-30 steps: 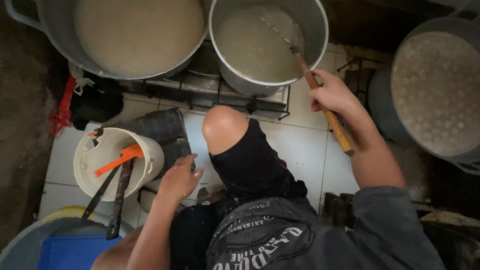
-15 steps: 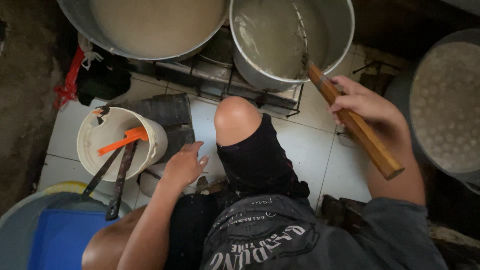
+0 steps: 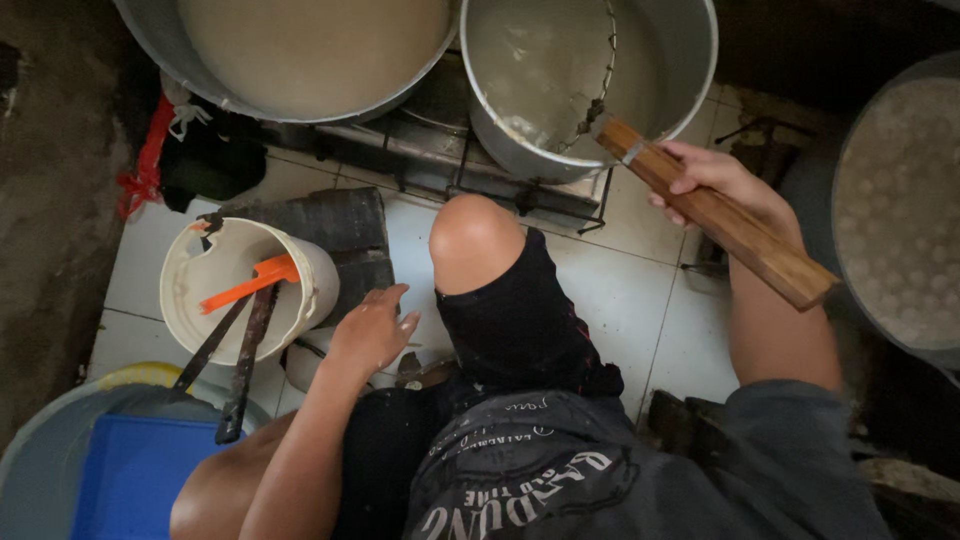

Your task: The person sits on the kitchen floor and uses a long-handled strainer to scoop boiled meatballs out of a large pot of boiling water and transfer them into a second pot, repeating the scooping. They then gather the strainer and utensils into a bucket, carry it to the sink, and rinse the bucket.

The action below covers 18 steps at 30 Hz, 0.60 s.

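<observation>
Right hand [image 3: 715, 185] stays clenched on the long brown wooden handle [image 3: 715, 215], which has tilted steeper, its tip inside the grey metal pot [image 3: 590, 80] of cloudy liquid (stirring continues); left hand [image 3: 370, 330] rests open, holding nothing

Three large metal pots are showing: one [image 3: 300, 50] at top left, one [image 3: 590, 70] at top centre, one [image 3: 900, 210] at the right edge. One white bucket [image 3: 300, 300] is sitting on the tiled floor, holding one orange tool [image 3: 250, 283] and two dark handles [image 3: 235, 350]. One wooden handle [image 3: 740, 230] is lying in the right hand [image 3: 715, 185]; the left hand [image 3: 372, 330] is hanging empty. One blue crate [image 3: 130, 480] is peeking in.
</observation>
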Motion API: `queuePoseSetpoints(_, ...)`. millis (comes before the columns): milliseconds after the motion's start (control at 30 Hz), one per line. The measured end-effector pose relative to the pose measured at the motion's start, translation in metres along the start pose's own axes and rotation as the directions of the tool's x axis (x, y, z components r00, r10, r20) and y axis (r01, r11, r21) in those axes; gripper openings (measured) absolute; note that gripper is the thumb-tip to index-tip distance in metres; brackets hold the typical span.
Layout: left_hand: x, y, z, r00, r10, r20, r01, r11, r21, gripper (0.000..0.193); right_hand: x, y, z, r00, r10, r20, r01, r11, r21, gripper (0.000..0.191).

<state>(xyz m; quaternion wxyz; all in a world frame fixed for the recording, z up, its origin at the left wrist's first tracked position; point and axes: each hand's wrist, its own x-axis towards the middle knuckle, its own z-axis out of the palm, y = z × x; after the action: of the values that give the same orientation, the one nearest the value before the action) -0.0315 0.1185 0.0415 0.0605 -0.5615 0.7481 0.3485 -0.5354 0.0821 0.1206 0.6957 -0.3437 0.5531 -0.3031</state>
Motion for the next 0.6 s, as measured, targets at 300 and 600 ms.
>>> queuePoseSetpoints(300,-0.001,0.003,-0.005,0.999,-0.038,0.035,0.04,0.998,-0.043,0.057,-0.007,0.07,-0.045,0.897,-0.368,0.246,0.122,0.74,0.662,0.075)
queuePoseSetpoints(600,0.002,0.007,-0.003,0.999,-0.035,0.034,0.036,0.999,-0.035,0.057,-0.081,0.113,-0.015,0.778,-0.611,0.15,0.261,0.53,0.807,0.061)
